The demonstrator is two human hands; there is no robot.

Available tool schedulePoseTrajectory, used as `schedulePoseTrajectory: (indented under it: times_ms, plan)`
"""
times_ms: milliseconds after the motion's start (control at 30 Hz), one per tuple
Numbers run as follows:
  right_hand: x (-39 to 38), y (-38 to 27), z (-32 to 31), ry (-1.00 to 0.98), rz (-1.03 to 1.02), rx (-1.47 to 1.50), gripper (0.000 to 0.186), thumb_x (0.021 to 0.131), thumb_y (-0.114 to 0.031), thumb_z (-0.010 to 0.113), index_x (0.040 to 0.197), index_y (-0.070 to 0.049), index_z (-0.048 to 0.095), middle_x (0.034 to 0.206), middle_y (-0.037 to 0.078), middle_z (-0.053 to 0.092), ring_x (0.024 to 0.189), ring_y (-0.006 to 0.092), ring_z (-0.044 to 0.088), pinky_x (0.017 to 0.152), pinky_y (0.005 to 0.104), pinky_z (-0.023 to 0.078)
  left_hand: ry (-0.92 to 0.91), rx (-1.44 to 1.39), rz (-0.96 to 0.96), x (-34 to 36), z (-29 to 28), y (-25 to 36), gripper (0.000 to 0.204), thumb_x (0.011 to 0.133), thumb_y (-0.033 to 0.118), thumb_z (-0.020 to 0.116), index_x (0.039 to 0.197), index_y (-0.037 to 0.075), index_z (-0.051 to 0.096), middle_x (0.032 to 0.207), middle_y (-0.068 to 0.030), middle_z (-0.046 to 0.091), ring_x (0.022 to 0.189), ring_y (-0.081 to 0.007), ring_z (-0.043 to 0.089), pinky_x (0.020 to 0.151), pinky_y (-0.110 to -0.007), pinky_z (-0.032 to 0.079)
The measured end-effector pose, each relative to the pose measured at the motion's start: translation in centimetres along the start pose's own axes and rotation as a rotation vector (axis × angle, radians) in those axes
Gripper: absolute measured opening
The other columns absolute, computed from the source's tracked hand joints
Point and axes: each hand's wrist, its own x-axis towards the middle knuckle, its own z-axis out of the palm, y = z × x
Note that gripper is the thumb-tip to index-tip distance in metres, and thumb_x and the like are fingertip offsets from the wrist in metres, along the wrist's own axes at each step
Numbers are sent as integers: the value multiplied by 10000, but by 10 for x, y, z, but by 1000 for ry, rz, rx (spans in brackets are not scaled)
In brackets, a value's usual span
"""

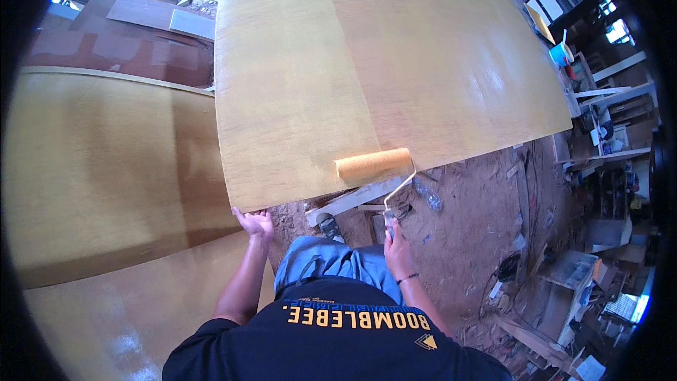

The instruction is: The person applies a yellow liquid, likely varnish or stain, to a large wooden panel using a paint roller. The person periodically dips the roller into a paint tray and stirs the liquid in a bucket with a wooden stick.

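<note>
The fingertips of the left hand (255, 224) are hard to make out at the near left corner of the board (296, 85), so whether they grip it I cannot tell; the right hand (399, 246), fingers closed around the handle (388, 219), hides part of it. The roller (372, 164) lies on the board's near edge, long axis left to right, handle toward the person, bare board stretching beyond.
</note>
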Motion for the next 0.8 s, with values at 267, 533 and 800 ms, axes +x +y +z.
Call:
schedulePoseTrajectory:
  times_ms: [267, 533, 800]
  plan:
    - [89, -47, -13, -103, 69, -22, 463, 1003, -227, 538, 1426, -74, 431, 886, 253, 691, 763, 451, 662, 640, 551, 524, -12, -35, -45, 16, -13, -1, 1004, 905, 747, 474, 1587, 113, 99, 1617, -166, 202, 1478, -363, 243, 1208, -537, 231]
    - [17, -46, -28, -75, 49, -57, 470, 999, -222, 552, 1430, -78, 431, 756, 222, 679, 663, 418, 668, 565, 533, 522, -2, -2, -41, 2, -4, 2, 1011, 908, 750, 456, 1594, 114, 72, 1619, -196, 150, 1496, -365, 189, 1221, -532, 204]
    - [214, -93, 7, -97, 74, -62, 419, 1017, -234, 504, 1390, -96, 372, 852, 263, 692, 757, 476, 664, 640, 593, 518, -14, -15, -32, 3, 2, 2, 1025, 901, 757, 461, 1592, 99, 86, 1608, -204, 158, 1488, -377, 196, 1220, -527, 207]
